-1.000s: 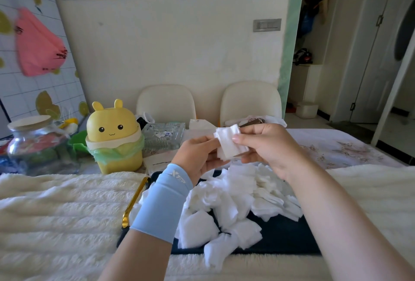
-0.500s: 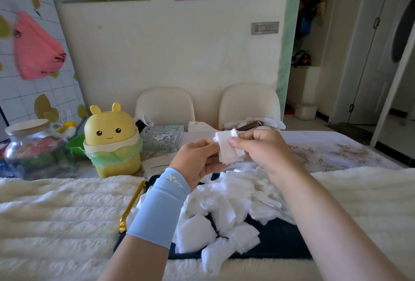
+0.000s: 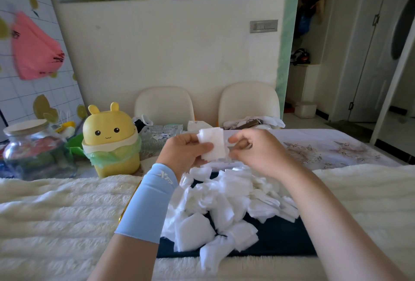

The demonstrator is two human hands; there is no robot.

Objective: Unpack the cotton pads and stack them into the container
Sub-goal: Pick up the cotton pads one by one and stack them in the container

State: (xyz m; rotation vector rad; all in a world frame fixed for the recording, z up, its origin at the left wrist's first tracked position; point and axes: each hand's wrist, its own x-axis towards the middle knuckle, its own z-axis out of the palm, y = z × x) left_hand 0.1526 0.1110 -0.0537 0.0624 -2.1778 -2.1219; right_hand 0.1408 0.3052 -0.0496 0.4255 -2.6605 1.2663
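Head view looks along both forearms to the hands, raised over the middle of the surface (image 3: 325, 152). The left hand (image 3: 185, 150), a pale blue sleeve (image 3: 148, 202) round its wrist, grips a small stack of cotton pads (image 3: 213, 146), thumb laid across the near face. The pad edges blur together, so their number cannot be read. The right hand (image 3: 251, 151) sits just right of the stack with fingers curled. Its thumb tip appears slightly apart from the stack's right edge, but the lower fingertips smear into it, so I cannot tell whether this hand pinches the stack.

Below the hands a pile of loose pads (image 3: 224, 204) lies on a dark blue tray (image 3: 280, 244). The left forearm covers the tray's left side, leaving only a sliver of gold trim (image 3: 120, 220). A fluffy cream cover (image 3: 56, 213) hides the near part of the surface.

At far left stand a yellow bunny-shaped bin (image 3: 112, 137) with a green liner and a lidded glass jar (image 3: 33, 152), its contents a blur of red and green. A clear glass dish (image 3: 161, 134) beyond the left hand is partly hidden. Which of these is the container for the pads cannot be told.
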